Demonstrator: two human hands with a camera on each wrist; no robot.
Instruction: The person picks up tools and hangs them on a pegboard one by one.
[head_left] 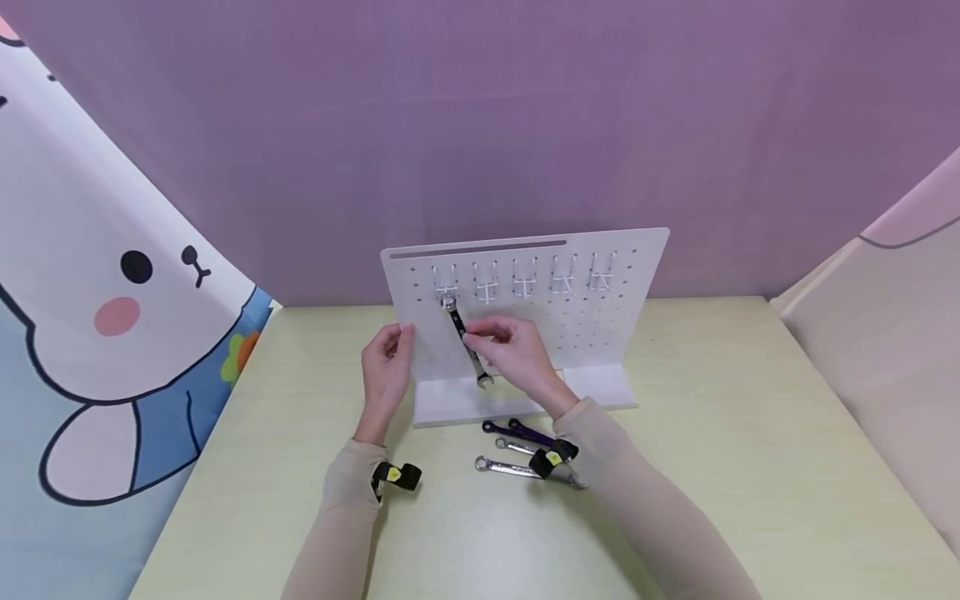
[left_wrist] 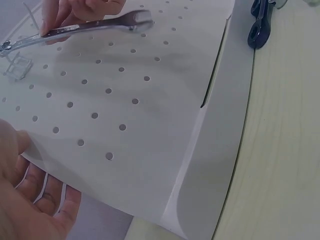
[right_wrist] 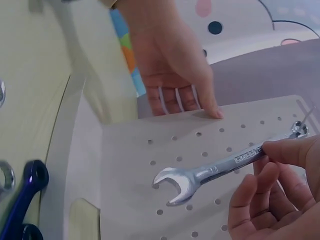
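Observation:
My right hand (head_left: 517,354) pinches a silver combination wrench (head_left: 475,361) between thumb and fingers, around the middle of its shank. The wrench slants across the front of a white pegboard (head_left: 592,325), ring end up at the leftmost hook (head_left: 447,283), open end down toward the base. In the right wrist view the wrench's open jaw (right_wrist: 172,185) points away from the hand, and its ring end overlaps the hook wire. My left hand (head_left: 386,371) holds the board's left edge, thumb on the front face and fingers (left_wrist: 47,192) behind it.
Several wire hooks (head_left: 562,279) run in a row along the board's upper part. On the table before the base lie more wrenches, including silver ones (head_left: 510,468) and dark purple ones (head_left: 528,431), partly hidden by the right wrist strap (head_left: 553,458). A purple cloth (head_left: 480,125) hangs behind.

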